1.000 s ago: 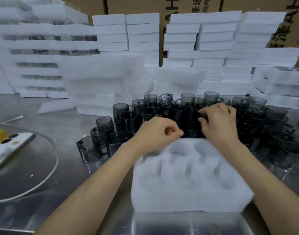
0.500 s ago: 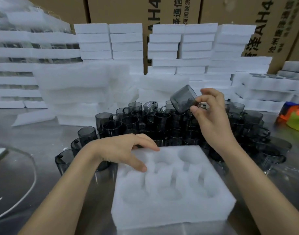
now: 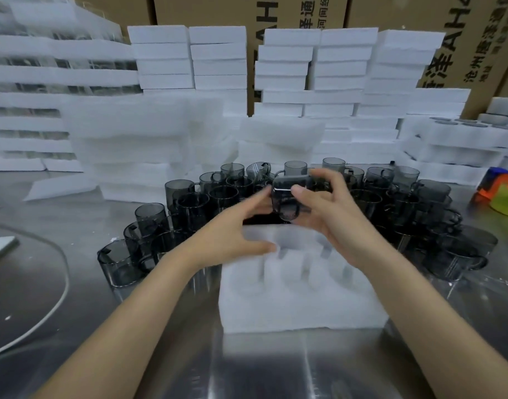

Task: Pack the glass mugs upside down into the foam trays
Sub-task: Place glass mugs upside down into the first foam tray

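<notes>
The right hand (image 3: pixel 333 217) grips a dark glass mug (image 3: pixel 288 197), fingers curled round it, just above the far edge of the foam tray (image 3: pixel 298 309). The left hand (image 3: pixel 232 234) is spread, holding nothing, and reaches beside the mug; contact is too blurred to tell. Other mugs (image 3: pixel 189 203) crowd the worktop (image 3: pixel 74 283) behind the tray, before stacks of foam (image 3: pixel 160 133).

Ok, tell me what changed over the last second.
The right hand took a mug from the cluster, lifted it, then brought it down over the far edge of the foam tray. The left hand rose from the tray and reaches toward the mug. The tray stayed put, pockets empty.
</notes>
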`<action>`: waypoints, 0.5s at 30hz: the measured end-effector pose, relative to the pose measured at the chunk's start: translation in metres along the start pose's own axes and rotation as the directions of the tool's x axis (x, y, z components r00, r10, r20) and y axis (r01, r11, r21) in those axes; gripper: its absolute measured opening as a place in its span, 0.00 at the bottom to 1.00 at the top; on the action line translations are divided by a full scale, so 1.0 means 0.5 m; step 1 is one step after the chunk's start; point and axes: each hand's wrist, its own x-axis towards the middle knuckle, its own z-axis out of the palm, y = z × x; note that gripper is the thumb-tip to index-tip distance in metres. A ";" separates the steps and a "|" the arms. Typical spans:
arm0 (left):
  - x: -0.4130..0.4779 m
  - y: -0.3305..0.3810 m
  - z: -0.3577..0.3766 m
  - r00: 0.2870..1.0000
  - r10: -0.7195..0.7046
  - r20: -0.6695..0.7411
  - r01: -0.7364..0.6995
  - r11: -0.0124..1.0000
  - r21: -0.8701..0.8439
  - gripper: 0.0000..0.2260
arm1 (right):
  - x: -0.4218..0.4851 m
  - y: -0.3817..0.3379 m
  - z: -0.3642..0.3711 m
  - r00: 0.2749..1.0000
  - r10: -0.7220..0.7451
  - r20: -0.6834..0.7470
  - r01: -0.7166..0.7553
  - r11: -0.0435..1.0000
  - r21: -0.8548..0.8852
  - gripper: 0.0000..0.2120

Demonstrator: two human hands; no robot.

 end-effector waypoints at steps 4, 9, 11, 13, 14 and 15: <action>0.005 0.022 0.009 0.979 0.018 -0.202 -0.037 0.995 -0.094 0.42 | -0.004 0.020 0.008 0.994 -0.081 -0.075 0.046 0.922 -0.383 0.23; 0.002 0.016 0.031 0.991 -0.027 -0.128 0.018 0.997 -0.071 0.28 | 0.001 0.019 -0.010 0.999 -0.046 -0.026 0.028 0.880 -0.474 0.25; -0.002 0.008 0.030 0.993 -0.067 -0.100 0.059 0.995 -0.080 0.29 | 0.000 0.021 -0.015 1.000 -0.007 0.014 0.013 0.869 -0.495 0.25; -0.005 0.004 0.028 0.993 -0.082 -0.086 0.078 0.996 -0.049 0.30 | -0.003 0.025 -0.015 1.000 0.005 0.030 0.011 0.852 -0.524 0.23; -0.007 0.004 0.027 0.994 -0.083 -0.078 0.082 0.997 -0.014 0.30 | -0.003 0.027 -0.015 0.999 -0.006 0.034 0.023 0.841 -0.541 0.23; -0.009 0.005 0.026 0.995 -0.080 -0.067 0.083 0.996 0.034 0.30 | -0.003 0.028 -0.016 0.999 -0.020 0.044 0.041 0.828 -0.559 0.22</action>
